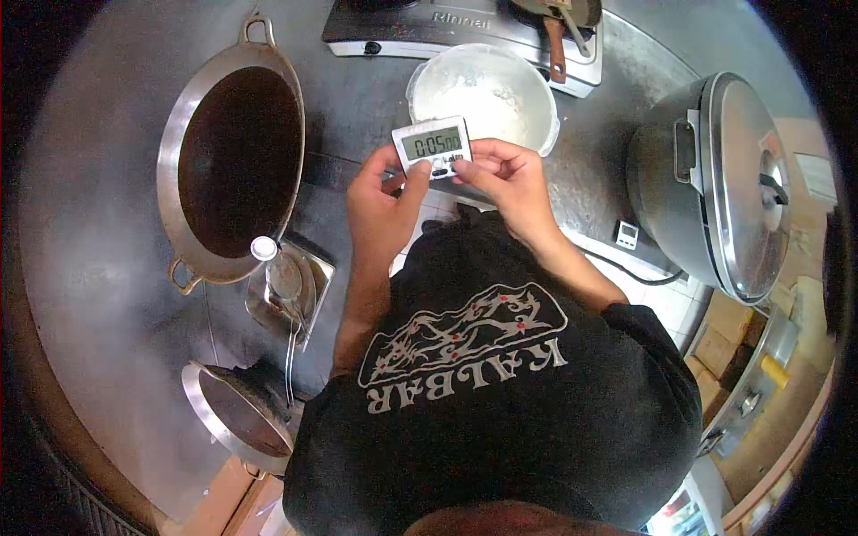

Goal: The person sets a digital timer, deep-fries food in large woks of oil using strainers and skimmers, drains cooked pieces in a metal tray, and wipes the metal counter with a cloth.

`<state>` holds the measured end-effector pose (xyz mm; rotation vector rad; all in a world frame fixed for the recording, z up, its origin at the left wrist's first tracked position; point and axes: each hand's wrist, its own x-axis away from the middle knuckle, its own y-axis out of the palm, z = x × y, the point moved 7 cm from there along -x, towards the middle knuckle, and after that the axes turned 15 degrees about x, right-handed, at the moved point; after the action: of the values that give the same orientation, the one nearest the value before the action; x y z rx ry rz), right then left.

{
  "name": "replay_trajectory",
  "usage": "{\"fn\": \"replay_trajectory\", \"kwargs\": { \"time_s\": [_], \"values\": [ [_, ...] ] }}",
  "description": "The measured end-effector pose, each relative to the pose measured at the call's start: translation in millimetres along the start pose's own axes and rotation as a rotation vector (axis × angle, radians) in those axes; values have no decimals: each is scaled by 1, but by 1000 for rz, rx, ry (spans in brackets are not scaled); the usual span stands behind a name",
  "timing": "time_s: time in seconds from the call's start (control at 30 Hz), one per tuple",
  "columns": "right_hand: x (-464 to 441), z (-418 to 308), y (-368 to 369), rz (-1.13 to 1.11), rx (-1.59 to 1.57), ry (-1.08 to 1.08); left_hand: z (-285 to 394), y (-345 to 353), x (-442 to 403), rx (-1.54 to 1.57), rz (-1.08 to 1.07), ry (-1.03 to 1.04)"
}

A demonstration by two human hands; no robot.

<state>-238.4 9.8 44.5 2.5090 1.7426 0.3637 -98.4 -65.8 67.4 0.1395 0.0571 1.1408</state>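
Head view.

Item: white digital kitchen timer (431,146), display reading 0:05 00. Location: held up between the two hands, in front of the chest, over the near side of the white plastic tub (527,76). Long axis: crosswise, running from hand to hand, slightly tilted; neither hand is nearer, as both touch it.

Left hand (380,192): closed on the timer's left end, thumb at the lower front, fingers curled behind.

Right hand (514,174): closed on the right end, thumb tip at the lower right front by the buttons; whether it presses cannot be told.

Surroundings: tub, holding something white; Rinnai stove (460,31) beyond it; at left, wide wok (172,170) of dark liquid; at right, lidded metal pot (661,196), with a second small timer (627,234) just beside it.
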Motion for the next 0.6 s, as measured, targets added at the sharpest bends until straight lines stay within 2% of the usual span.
{"fn": "replay_trajectory", "kwargs": {
  "time_s": [0.6],
  "values": [
    [1,-1,3,-27,-53,-1,4,-1,-1,38,-4,36]
  ]
}}
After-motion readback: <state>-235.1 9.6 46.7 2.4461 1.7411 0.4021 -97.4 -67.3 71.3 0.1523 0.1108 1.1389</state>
